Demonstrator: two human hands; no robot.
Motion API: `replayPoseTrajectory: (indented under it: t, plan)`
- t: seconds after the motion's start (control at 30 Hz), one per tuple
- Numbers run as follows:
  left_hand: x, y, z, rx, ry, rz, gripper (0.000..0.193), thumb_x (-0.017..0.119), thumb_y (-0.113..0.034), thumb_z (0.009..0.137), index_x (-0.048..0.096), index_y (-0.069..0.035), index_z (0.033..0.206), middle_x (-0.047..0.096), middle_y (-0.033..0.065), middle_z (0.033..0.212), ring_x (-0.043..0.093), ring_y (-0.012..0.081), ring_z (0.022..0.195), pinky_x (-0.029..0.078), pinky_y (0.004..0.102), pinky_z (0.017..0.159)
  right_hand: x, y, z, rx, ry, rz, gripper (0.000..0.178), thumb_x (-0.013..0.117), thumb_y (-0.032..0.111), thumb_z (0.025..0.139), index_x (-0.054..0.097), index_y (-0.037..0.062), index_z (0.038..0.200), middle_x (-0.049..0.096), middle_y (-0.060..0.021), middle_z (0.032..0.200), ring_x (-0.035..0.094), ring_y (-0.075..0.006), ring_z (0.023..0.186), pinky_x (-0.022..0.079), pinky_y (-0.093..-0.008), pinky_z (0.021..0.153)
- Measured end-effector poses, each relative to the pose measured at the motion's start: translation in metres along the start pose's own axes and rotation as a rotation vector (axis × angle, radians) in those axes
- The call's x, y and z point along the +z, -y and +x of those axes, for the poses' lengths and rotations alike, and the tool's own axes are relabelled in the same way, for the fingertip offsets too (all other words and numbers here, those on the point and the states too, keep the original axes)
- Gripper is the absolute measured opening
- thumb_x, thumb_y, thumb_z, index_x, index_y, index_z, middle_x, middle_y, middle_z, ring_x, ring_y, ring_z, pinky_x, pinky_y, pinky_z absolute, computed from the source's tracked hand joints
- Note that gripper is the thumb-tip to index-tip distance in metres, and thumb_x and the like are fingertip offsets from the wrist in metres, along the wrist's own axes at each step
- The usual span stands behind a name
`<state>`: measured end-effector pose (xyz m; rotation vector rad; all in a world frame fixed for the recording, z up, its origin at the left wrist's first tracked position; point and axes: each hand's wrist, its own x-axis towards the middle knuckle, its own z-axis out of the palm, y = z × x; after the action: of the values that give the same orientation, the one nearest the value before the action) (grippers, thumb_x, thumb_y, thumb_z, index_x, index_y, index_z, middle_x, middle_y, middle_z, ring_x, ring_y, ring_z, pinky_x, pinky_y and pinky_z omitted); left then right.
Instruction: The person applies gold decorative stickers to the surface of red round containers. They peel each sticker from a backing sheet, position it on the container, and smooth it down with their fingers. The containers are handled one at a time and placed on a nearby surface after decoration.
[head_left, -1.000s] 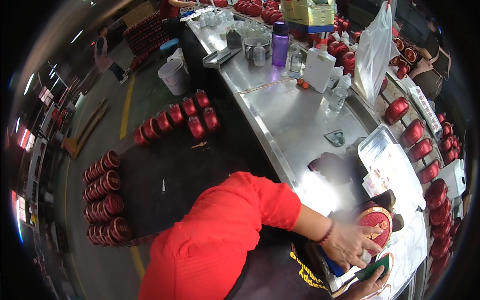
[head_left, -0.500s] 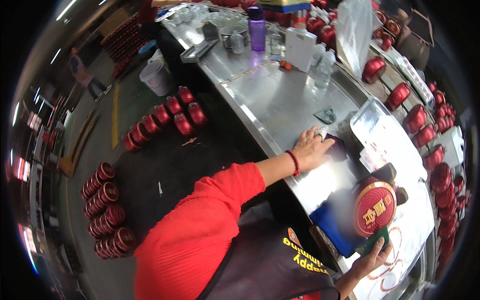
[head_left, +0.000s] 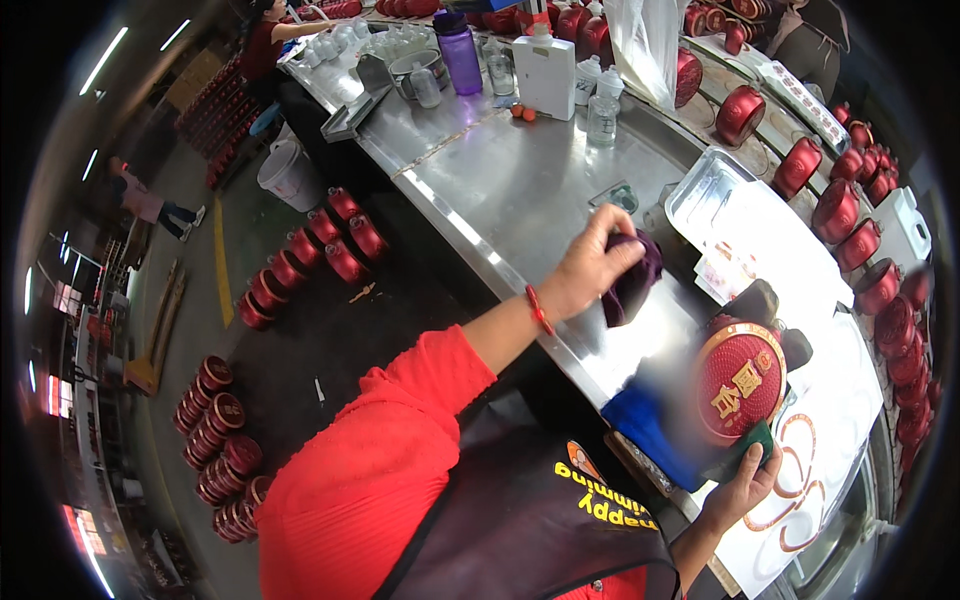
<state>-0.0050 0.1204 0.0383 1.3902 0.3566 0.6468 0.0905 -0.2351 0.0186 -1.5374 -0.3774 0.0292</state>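
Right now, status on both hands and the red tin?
Left hand shut on dark purple cloth above steel bench. Right hand on green pad at round red tin. Tin upright on blue cloth, unobstructed.

long steel bench with purple bottle, metal tray, red tins

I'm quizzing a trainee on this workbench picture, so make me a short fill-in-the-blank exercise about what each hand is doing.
1. The left hand grips a crumpled dark ____ cloth.
2. The right hand steadies a round ____ tin lid with gold trim.
3. The shiny metal worktable carries a translucent purple ____ at its far end.

Missing words: purple; red; bottle
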Motion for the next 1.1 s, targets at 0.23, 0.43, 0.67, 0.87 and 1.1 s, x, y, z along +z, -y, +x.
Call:
replayPoseTrajectory:
  t: [0.23,0.43,0.67,0.87,1.1]
  plan:
    - [0.075,0.013,-0.057,-0.058,0.203,-0.145,0.029,0.067,-0.011,0.098,0.056,-0.007,0.124,0.061,0.0081,0.119,0.06,0.0176,0.109,0.048,0.0325,0.101,0.001,0.003,-0.002,0.09,0.003,-0.029,0.027,0.061,0.011,0.104,0.058,-0.0023,0.127,0.067,-0.0063,0.108,0.062,-0.0114,0.091,0.051,-0.0246,0.081]
    - [0.075,0.02,-0.091,0.345,0.195,0.397,0.038,0.066,-0.007,0.099,0.064,-0.002,0.136,0.067,0.0188,0.133,0.064,0.0288,0.12,0.049,0.0363,0.105,0.007,-0.001,-0.006,0.053,-0.007,0.02,0.025,0.067,0.017,0.103,0.061,-0.0013,0.119,0.063,-0.0013,0.101,0.057,-0.0076,0.088,0.047,-0.0215,0.079]
    - [0.086,0.005,-0.079,0.34,0.123,0.262,0.041,0.067,-0.003,0.099,0.06,0.001,0.139,0.067,0.0157,0.13,0.066,0.0221,0.119,0.052,0.0338,0.101,0.007,0.0,-0.005,0.086,0.019,0.048,0.031,0.069,0.023,0.102,0.06,-0.0015,0.119,0.064,-0.0016,0.099,0.057,-0.0087,0.089,0.047,-0.0226,0.081]
    - [0.107,-0.031,-0.015,0.551,0.343,0.595,0.03,0.068,-0.002,0.094,0.064,-0.005,0.123,0.07,0.0146,0.119,0.067,0.0342,0.107,0.053,0.0379,0.094,0.007,0.003,-0.005,0.051,0.045,-0.049,0.031,0.07,0.021,0.101,0.059,0.0005,0.122,0.065,-0.0032,0.099,0.059,-0.0088,0.088,0.049,-0.0229,0.078]
    - [0.165,-0.052,0.026,0.79,0.682,0.809,0.021,0.069,-0.005,0.089,0.066,-0.008,0.109,0.068,0.0136,0.087,0.064,0.0351,0.087,0.051,0.0437,0.083,0.0,0.002,-0.01,0.131,0.032,0.065,0.029,0.072,0.014,0.097,0.06,0.0024,0.121,0.064,0.0005,0.101,0.057,-0.0055,0.087,0.048,-0.0211,0.076]
